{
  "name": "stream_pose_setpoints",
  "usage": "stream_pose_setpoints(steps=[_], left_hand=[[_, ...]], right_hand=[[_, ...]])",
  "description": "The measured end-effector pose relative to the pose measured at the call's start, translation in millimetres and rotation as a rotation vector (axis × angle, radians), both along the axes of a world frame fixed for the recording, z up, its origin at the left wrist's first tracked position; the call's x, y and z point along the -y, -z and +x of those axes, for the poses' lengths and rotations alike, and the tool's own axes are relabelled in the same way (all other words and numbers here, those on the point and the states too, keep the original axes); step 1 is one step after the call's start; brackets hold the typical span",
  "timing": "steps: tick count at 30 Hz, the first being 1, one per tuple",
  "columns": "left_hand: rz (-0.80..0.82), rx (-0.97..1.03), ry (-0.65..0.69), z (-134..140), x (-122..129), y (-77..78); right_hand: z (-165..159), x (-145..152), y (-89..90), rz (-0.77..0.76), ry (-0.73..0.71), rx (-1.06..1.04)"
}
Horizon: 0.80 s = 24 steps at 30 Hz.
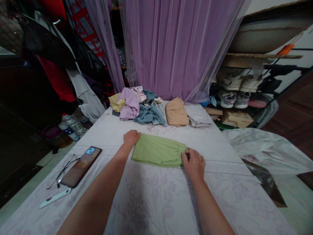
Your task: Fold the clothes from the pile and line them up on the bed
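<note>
A light green garment lies folded flat on the bed, with a gathered elastic band at its right end. My left hand is at the garment's far left corner, its fingers curled together on the edge. At the elastic end, my right hand pinches the fabric between thumb and fingers; a small dark patch shows there that I cannot make out. Beyond the garment are a folded tan garment, a folded white-grey garment and a heap of crumpled clothes.
A phone, glasses and a pale, slim handled object rest at the left of the patterned bed sheet. Purple curtains hang behind. Shoes stand on a rack at right; bottles stand at left.
</note>
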<state>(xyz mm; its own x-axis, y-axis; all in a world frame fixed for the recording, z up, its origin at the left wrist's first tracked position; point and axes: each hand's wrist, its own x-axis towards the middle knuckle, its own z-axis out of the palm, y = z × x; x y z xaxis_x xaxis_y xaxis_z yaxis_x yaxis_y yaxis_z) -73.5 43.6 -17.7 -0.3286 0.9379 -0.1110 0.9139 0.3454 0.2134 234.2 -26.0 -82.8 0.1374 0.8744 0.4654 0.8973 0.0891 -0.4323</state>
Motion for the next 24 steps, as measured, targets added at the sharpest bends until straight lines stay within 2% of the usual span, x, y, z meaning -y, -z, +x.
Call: stream_pose_setpoints(steps=[8,11,14,16,19,21,24], left_hand=[[-0.043,0.018,0.005,5,-11,-2.9],[-0.006,-0.004,0.001,6,-7,-2.8],[0.056,-0.025,0.015,9,6,-1.3],[0.166,-0.036,0.107,14,23,3.9],[0.293,-0.055,0.409,21,54,18.5],[0.248,-0.075,0.587,23,72,28.6],[0.160,-0.118,0.664,18,86,36.1]], right_hand=[[2,0,1.1,0.025,-0.020,-0.001],[2,0,1.1,0.022,-0.018,-0.003],[2,0,0.0,0.019,-0.018,-0.017],[2,0,-0.8,0.017,-0.022,-0.027],[3,0,-1.5,0.008,-0.029,-0.037],[3,0,-1.7,0.002,-0.033,-0.039],[3,0,-1.8,-0.005,-0.034,-0.037]])
